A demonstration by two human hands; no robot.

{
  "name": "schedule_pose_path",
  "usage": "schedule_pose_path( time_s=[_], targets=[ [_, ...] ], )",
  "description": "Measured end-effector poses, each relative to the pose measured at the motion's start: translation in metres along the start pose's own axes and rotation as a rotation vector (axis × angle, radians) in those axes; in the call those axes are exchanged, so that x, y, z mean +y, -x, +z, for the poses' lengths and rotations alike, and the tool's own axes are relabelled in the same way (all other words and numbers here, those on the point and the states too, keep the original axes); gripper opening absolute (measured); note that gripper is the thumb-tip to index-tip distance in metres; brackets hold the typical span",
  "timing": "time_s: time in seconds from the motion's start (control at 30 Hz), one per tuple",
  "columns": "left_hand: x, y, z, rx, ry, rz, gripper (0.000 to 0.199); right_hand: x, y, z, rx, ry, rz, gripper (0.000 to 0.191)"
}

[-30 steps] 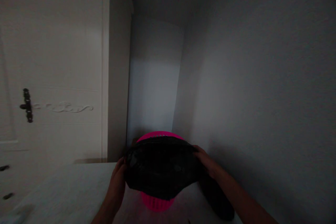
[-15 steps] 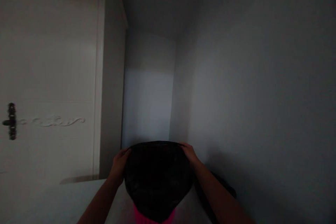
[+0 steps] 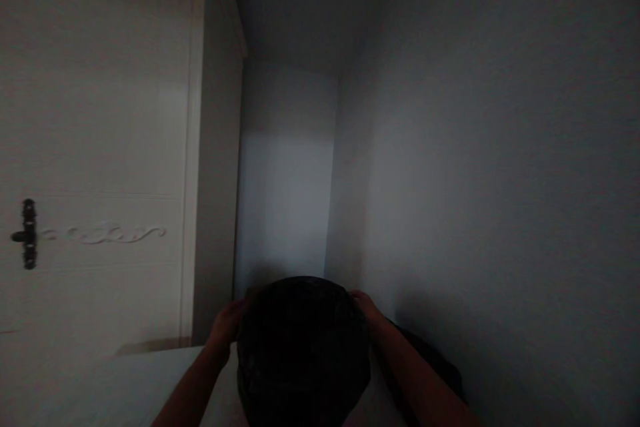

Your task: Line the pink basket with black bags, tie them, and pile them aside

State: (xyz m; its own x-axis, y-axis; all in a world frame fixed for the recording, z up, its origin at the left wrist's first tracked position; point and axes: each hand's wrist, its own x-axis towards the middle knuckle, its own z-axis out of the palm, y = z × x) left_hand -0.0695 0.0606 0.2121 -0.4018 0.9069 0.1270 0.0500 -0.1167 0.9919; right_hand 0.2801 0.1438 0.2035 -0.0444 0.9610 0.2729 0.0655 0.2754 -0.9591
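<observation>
A black bin bag [image 3: 303, 353] with a wide round mouth facing me fills the low middle of the head view. My left hand [image 3: 229, 325] is closed on its left edge, the fingertips partly hidden by the plastic. At the upper right edge my right hand [image 3: 367, 305] grips the bag, its fingers mostly behind the rim. The inside of the bag is too dark to make out, and whatever is beneath it is hidden.
On the left stands a white cabinet [image 3: 115, 113] with a dark handle [image 3: 29, 234] and carved trim. A grey wall [image 3: 475, 180] runs along the right. Some dark object [image 3: 435, 357] lies beside my right forearm, against the wall.
The bag's mouth has become rounder and sits slightly lower. Both hands have moved down a little at its sides. The pink thing seen under the bag before is now out of sight.
</observation>
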Motion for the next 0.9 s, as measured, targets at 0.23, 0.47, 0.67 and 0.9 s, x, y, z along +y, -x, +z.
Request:
schedule_pose_path(
  time_s=[0.23, 0.47, 0.67, 0.9],
  targets=[
    [0.074, 0.027, 0.017, -0.290, -0.268, 0.394, 0.030, -0.076, 0.000, 0.002, -0.275, 0.322, -0.432, 0.037],
    [0.090, 0.070, 0.060, -0.633, -0.589, 0.347, 0.037, -0.076, 0.018, 0.043, -0.751, 0.708, -0.401, 0.019],
    [0.102, 0.133, 0.039, -0.494, -0.519, 0.641, 0.036, -0.108, 0.016, 0.022, -0.435, 0.561, -0.462, 0.031],
    [0.068, 0.140, 0.057, -0.547, -0.830, 0.699, 0.029, -0.064, 0.049, -0.004, 0.198, 0.003, -0.333, 0.058]
  ],
)
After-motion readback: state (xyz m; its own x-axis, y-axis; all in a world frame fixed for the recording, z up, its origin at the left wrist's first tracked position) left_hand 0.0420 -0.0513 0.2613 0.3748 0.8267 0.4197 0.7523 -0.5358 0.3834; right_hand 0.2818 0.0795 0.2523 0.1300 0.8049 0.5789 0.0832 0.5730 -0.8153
